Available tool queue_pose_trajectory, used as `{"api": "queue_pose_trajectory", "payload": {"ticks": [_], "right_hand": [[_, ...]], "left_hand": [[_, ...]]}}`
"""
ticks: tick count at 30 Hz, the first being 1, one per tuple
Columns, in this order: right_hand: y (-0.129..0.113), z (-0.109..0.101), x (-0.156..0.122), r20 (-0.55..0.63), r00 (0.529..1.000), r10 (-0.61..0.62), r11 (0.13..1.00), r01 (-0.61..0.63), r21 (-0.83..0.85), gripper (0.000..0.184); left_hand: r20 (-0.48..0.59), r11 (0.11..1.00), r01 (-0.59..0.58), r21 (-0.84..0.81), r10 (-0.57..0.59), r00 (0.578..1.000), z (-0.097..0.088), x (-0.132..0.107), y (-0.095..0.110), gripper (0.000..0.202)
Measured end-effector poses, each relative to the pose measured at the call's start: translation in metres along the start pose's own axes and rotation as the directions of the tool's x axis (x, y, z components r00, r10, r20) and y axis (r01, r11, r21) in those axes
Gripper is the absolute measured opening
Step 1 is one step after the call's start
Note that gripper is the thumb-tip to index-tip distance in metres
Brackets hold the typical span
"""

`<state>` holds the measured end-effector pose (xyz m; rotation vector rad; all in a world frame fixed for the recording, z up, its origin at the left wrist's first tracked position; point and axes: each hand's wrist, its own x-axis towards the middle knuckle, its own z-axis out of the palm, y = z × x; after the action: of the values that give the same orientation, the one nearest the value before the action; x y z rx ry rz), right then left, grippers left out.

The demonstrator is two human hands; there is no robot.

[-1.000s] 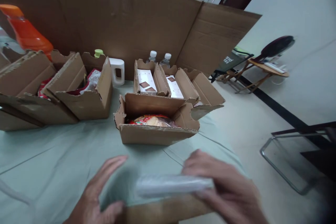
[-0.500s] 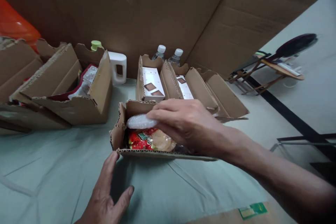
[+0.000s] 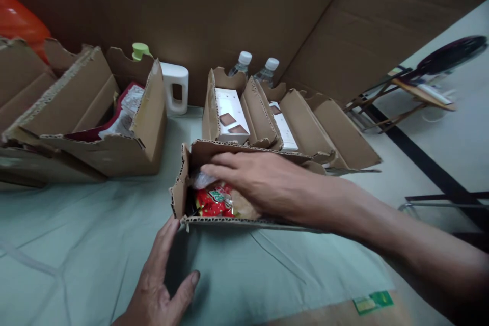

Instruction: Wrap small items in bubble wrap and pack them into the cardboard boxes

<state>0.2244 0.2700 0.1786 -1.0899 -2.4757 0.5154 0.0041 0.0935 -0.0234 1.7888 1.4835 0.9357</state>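
A small cardboard box (image 3: 252, 223) stands open on the green cloth. Inside it lie a red snack packet (image 3: 216, 200) and a clear-wrapped round, pale biscuit (image 3: 244, 207). A bubble-wrapped item (image 3: 203, 179) is low in the box's far left corner, under the fingers of my right hand (image 3: 263, 183). That hand reaches in from the right and seems closed on the item; its thumb is hidden. My left hand (image 3: 162, 277) is open, thumb spread, its fingertips touching the box's near left corner from outside.
Behind stand cardboard bins holding white boxes (image 3: 231, 112), with two clear bottles (image 3: 244, 63) at their back. To the left are more bins (image 3: 110, 158), a white jug (image 3: 178, 84) and something orange (image 3: 23, 25). A large cardboard panel (image 3: 191, 10) rises behind everything. A green packet (image 3: 373, 302) lies lower right.
My right hand has lowered the bubble-wrapped item deeper into the box's far left corner, its fingers now straighter over it. My left hand stays at the corner. The view has shifted slightly.
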Motion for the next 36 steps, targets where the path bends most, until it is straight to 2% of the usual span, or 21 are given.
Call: {"api": "queue_pose_trajectory", "payload": {"ticks": [2, 4, 5, 6, 8, 9, 10, 12, 14, 15, 17, 19, 21, 24, 25, 27, 29, 30, 31, 33, 36], "right_hand": [[-0.009, -0.031, -0.032, 0.012, 1.0, 0.0, 0.999, 0.001, -0.037, 0.028], [-0.015, -0.054, -0.077, -0.162, 0.982, 0.093, 0.981, -0.119, -0.154, 0.027], [-0.015, -0.058, -0.102, -0.293, 0.945, 0.145, 0.955, -0.211, -0.209, 0.025], [-0.013, -0.058, -0.128, -0.406, 0.889, 0.21, 0.923, -0.317, -0.218, 0.023], [-0.005, -0.041, -0.174, -0.633, 0.709, 0.311, 0.868, -0.483, -0.115, 0.014], [0.0, -0.026, -0.191, -0.665, 0.641, 0.383, 0.851, -0.525, -0.016, 0.013], [0.006, -0.008, -0.202, -0.649, 0.612, 0.452, 0.838, -0.541, 0.073, 0.015], [0.017, 0.03, -0.208, -0.518, 0.668, 0.534, 0.834, -0.517, 0.193, 0.03], [0.025, 0.062, -0.196, -0.408, 0.727, 0.553, 0.833, -0.48, 0.274, 0.046], [0.026, 0.074, -0.187, -0.389, 0.736, 0.554, 0.831, -0.462, 0.309, 0.05], [0.024, 0.09, -0.174, -0.405, 0.725, 0.557, 0.825, -0.429, 0.367, 0.051], [0.014, 0.098, -0.176, -0.446, 0.69, 0.57, 0.816, -0.413, 0.403, 0.049], [-0.004, 0.105, -0.194, -0.476, 0.659, 0.583, 0.81, -0.419, 0.411, 0.046], [-0.043, 0.122, -0.223, -0.523, 0.636, 0.568, 0.823, -0.414, 0.39, 0.045], [-0.056, 0.129, -0.227, -0.527, 0.651, 0.546, 0.837, -0.388, 0.386, 0.047], [-0.079, 0.141, -0.217, -0.493, 0.727, 0.478, 0.868, -0.304, 0.392, 0.059], [-0.091, 0.144, -0.191, -0.449, 0.8, 0.397, 0.887, -0.209, 0.412, 0.067], [-0.093, 0.141, -0.176, -0.443, 0.815, 0.374, 0.888, -0.177, 0.424, 0.068], [-0.091, 0.136, -0.164, -0.454, 0.81, 0.371, 0.885, -0.159, 0.439, 0.065], [-0.084, 0.124, -0.154, -0.498, 0.762, 0.414, 0.869, -0.167, 0.466, 0.059], [-0.074, 0.114, -0.179, -0.559, 0.648, 0.518, 0.837, -0.251, 0.486, 0.056]], "left_hand": [[-0.025, 0.999, -0.01, -0.043, 0.009, 1.0, -0.003, 0.005, 0.001, 0.086], [-0.06, 0.995, 0.007, -0.095, -0.012, 0.998, -0.006, 0.009, 0.004, 0.083], [-0.072, 0.992, 0.02, -0.124, -0.029, 0.997, -0.008, 0.011, 0.007, 0.082], [-0.08, 0.987, 0.036, -0.154, -0.048, 0.996, -0.01, 0.012, 0.01, 0.082], [-0.089, 0.975, 0.062, -0.214, -0.083, 0.993, -0.015, 0.013, 0.015, 0.082], [-0.092, 0.968, 0.07, -0.241, -0.094, 0.991, -0.018, 0.015, 0.017, 0.083], [-0.093, 0.962, 0.069, -0.265, -0.097, 0.991, -0.021, 0.018, 0.019, 0.083], [-0.087, 0.952, 0.055, -0.3, -0.085, 0.993, -0.025, 0.03, 0.022, 0.086], [-0.076, 0.947, 0.035, -0.32, -0.062, 0.995, -0.026, 0.048, 0.027, 0.086], [-0.069, 0.944, 0.025, -0.33, -0.05, 0.996, -0.024, 0.058, 0.031, 0.084], [-0.037, 0.936, 0.014, -0.353, -0.028, 0.999, -0.018, 0.072, 0.04, 0.078], [-0.014, 0.927, 0.003, -0.376, -0.009, 1.0, -0.01, 0.07, 0.048, 0.073], [-0.021, 0.93, -0.005, -0.367, -0.003, 1.0, -0.007, 0.045, 0.048, 0.07], [-0.062, 0.967, 0.025, -0.255, -0.042, 0.997, -0.018, -0.022, 0.027, 0.061], [-0.093, 0.975, 0.043, -0.217, -0.065, 0.994, -0.027, -0.044, 0.017, 0.06], [-0.155, 0.976, 0.069, -0.204, -0.102, 0.983, -0.052, -0.074, -0.001, 0.062], [-0.274, 0.968, 0.109, -0.227, -0.171, 0.946, -0.077, -0.079, -0.003, 0.065], [-0.302, 0.962, 0.121, -0.246, -0.195, 0.933, -0.086, -0.073, 0.004, 0.069], [-0.331, 0.959, 0.103, -0.263, -0.19, 0.924, -0.09, -0.064, 0.014, 0.074], [-0.326, 0.96, 0.044, -0.278, -0.137, 0.935, -0.087, -0.044, 0.038, 0.078], [-0.206, 0.966, -0.047, -0.254, -0.007, 0.978, -0.063, -0.036, 0.065, 0.069]]}}
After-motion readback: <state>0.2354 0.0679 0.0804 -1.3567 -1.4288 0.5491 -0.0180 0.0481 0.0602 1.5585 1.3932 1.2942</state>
